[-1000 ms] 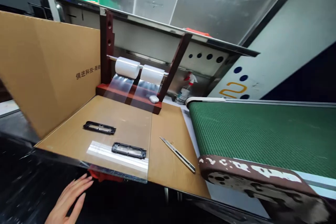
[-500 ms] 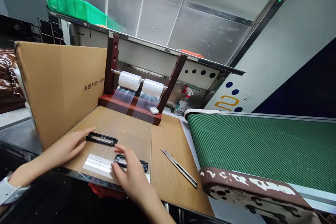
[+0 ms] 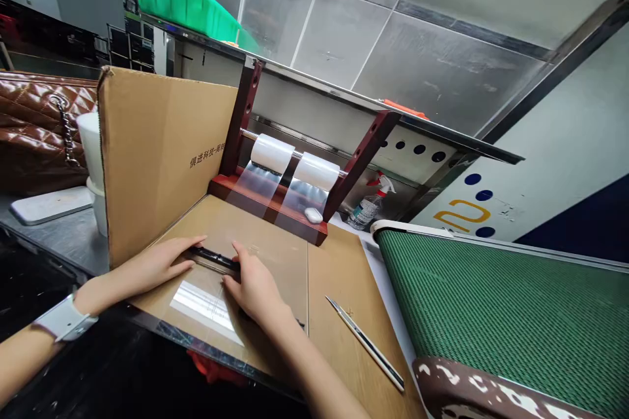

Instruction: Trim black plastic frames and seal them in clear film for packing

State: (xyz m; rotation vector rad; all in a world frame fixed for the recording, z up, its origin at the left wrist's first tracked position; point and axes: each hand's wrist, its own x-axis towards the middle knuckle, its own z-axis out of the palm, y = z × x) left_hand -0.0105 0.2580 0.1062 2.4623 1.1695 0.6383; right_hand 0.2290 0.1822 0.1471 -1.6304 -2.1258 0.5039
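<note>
A black plastic frame [image 3: 213, 258] lies on a clear sheet [image 3: 268, 242] over brown cardboard, with my two hands at its ends. My left hand [image 3: 157, 262] rests flat, its fingertips against the frame's left end. My right hand [image 3: 253, 288] closes over the right end, thumb on the far side. A second black frame is almost hidden under my right hand and wrist, with only a sliver showing at its edge. A white band circles my left wrist.
Behind the sheet, a dark red stand holds two rolls of clear film [image 3: 295, 162]. A snap-off utility knife [image 3: 366, 344] lies to the right, beside a green conveyor belt [image 3: 491, 308]. A cardboard wall [image 3: 162, 157] stands on the left.
Both hands have come in over the sheet and reached the black frame. My right hand has moved off the second frame and now covers it with my wrist. The view has swung slightly.
</note>
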